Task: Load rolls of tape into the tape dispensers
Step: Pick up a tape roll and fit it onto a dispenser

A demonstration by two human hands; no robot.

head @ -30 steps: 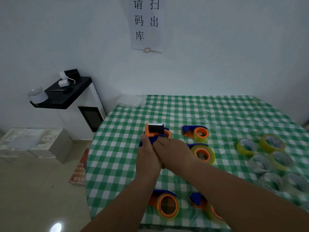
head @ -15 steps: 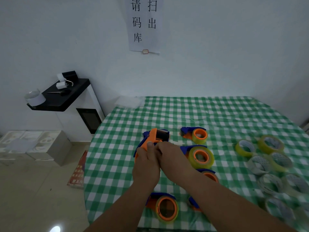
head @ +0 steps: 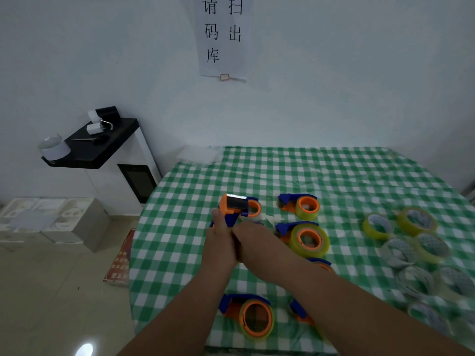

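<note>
Held dispenser [head: 237,208]: up off the counter [head: 334,176], centre-left; orange/blue hard plastic, toothed blade edge at top-far end, orange hub ring w/ clear tape roll [head: 253,217] on its right side.
Left hand [head: 221,242]: grip wrapped round the dispenser handle from the near side, thumb up along the orange body.
Right hand [head: 257,245]: touching the left hand, fingers curled at the roll's near edge; looks like pinching the tape end, but can't tell for sure, fingertips hidden.
Key relation: roll sits just far of the right hand, dispenser long axis runs near-to-far, blade at far end; so tape end prob. has to travel away from the person, over to the blade. Right hand is nearer the roll.
Loaded dispensers: two right of the hands [head: 299,205], [head: 305,237], more at near edge [head: 249,314]; glossy yellowish rolls on orange hubs.
Loose rolls [head: 411,240]: cluster far right, yellow and clear rings, lying flat/leaning, well apart from hands.
Cloth: green-white check, soft, slight wrinkles.
</note>
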